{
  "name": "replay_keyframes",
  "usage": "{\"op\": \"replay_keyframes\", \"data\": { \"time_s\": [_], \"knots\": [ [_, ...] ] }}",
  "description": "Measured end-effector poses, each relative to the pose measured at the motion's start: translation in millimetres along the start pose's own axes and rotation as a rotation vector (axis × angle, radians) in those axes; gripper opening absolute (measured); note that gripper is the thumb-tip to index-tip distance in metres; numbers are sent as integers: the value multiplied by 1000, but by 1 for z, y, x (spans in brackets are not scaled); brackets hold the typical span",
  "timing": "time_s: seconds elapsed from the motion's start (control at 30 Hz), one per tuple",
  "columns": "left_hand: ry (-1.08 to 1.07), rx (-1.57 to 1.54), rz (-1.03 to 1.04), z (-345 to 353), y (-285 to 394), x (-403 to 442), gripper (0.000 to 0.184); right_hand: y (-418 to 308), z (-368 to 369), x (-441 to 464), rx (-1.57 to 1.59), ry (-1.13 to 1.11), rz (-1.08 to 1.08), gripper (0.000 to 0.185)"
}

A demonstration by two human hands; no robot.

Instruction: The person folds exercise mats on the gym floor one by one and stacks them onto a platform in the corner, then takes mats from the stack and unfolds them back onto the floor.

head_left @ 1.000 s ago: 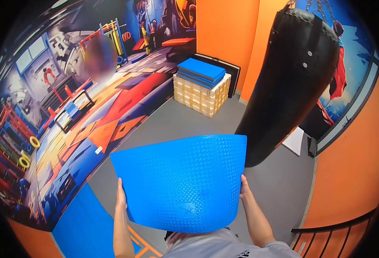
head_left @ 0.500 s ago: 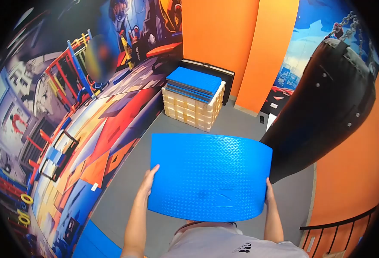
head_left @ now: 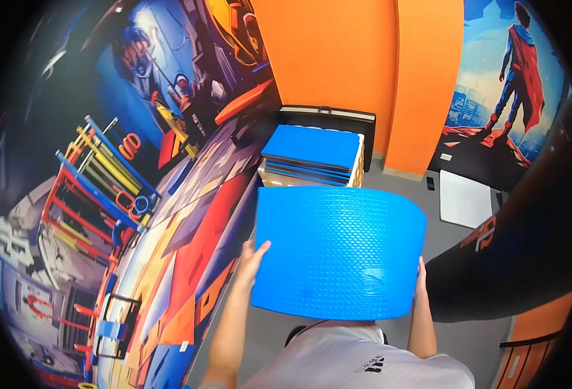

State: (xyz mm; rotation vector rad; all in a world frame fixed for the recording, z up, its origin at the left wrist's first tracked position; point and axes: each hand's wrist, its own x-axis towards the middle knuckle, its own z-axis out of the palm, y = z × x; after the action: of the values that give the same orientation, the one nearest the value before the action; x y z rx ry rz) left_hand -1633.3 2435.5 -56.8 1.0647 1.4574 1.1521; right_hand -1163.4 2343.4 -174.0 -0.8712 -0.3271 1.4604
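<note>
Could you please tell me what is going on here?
A person's left hand and right hand are holding a blue textured mat by opposite side edges, up in front of the body, with its surface bowed. Beyond it, a stack of blue mats sits on a pale box, which the held mat partly hides. A black punching bag is off to the right. The held mat is not on the stack yet.

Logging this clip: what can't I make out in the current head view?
All in the head view:
- Left hand, right hand: most fingertips, behind the held blue mat.
- Crate: lower front, behind that mat.
- Punching bag: top, lost in dark lens border.
- Shirt lettering: too small.
</note>
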Motion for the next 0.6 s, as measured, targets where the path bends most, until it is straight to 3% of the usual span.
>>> {"op": "replay_keyframes", "data": {
  "time_s": [0.03,0.07,0.13,0.23,0.33,0.37,0.47,0.6],
  "knots": [
    [-140,-143,-98,-35,4,47,54,3,15,44,-56,69,36,65],
    [-90,-168,-97,-48,-6,69,40,13,16,80,-111,123,71,64],
    [-75,-259,-171,-77,-36,118,39,14,34,123,-229,189,90,64],
    [-150,-266,-303,-100,-69,191,43,25,78,165,-355,263,119,61],
    [-172,-157,-230,-102,-98,278,52,47,101,216,-352,326,126,64],
    [-224,-68,-234,-104,-106,305,66,53,105,232,-304,325,135,65],
    [-155,277,-393,-103,-95,380,71,81,127,275,-175,355,160,71],
    [-192,308,-479,-115,-131,486,77,103,196,307,-156,442,153,77]
  ]
}}
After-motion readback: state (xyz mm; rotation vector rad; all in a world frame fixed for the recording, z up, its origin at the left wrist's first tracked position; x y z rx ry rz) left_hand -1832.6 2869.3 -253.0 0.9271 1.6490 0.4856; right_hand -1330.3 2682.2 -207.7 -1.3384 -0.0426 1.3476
